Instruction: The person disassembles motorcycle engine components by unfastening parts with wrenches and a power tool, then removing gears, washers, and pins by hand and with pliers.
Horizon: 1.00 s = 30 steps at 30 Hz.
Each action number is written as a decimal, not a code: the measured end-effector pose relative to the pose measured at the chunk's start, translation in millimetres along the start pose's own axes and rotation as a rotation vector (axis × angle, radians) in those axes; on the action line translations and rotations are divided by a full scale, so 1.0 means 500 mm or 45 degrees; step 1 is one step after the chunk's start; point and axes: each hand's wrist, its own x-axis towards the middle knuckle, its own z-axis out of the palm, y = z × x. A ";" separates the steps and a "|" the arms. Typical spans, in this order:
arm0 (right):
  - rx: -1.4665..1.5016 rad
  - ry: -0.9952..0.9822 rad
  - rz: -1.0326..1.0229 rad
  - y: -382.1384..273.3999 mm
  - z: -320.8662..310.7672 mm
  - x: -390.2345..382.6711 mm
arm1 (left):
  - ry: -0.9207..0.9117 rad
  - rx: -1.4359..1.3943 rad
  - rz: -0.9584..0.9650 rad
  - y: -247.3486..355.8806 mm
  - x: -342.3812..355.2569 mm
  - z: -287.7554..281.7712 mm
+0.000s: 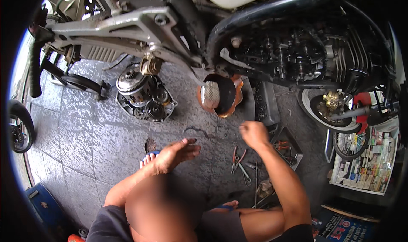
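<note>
My left hand [176, 155] is open above the floor, its fingers stretched out with nothing seen in them. To the right, my right hand [254, 135] is curled closed; whatever it may hold is hidden. Beyond it stands an orange bowl-like container [238, 98] with a perforated metal strainer [210, 95] in it. An engine unit with exposed gears and a clutch basket [131, 81] sits on the floor ahead of my left hand. Red-handled pliers [234, 160] lie below my right hand, near a T-shaped wrench [256, 180].
Above hangs a motorcycle frame [238, 23] with a dark finned engine [350, 55]. A metal tray [300, 146] of tools lies right of my right hand. Newspaper [361, 169] and a wheel [331, 110] are at the right; a blue box [44, 206] is at the lower left.
</note>
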 end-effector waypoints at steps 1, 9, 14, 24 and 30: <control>-0.102 0.098 0.069 0.041 -0.020 0.001 | 0.010 0.050 0.004 -0.001 0.001 0.002; -0.096 0.483 0.423 0.180 -0.061 0.020 | 0.018 0.369 0.194 0.044 0.018 0.123; 0.016 0.496 0.474 0.207 -0.070 0.030 | -0.097 0.482 0.600 0.144 0.059 0.252; 0.281 0.377 0.415 0.214 -0.088 -0.004 | -0.068 0.371 0.804 0.189 0.095 0.384; 0.234 0.295 0.436 0.246 -0.055 -0.020 | -0.097 0.217 0.808 0.221 0.138 0.430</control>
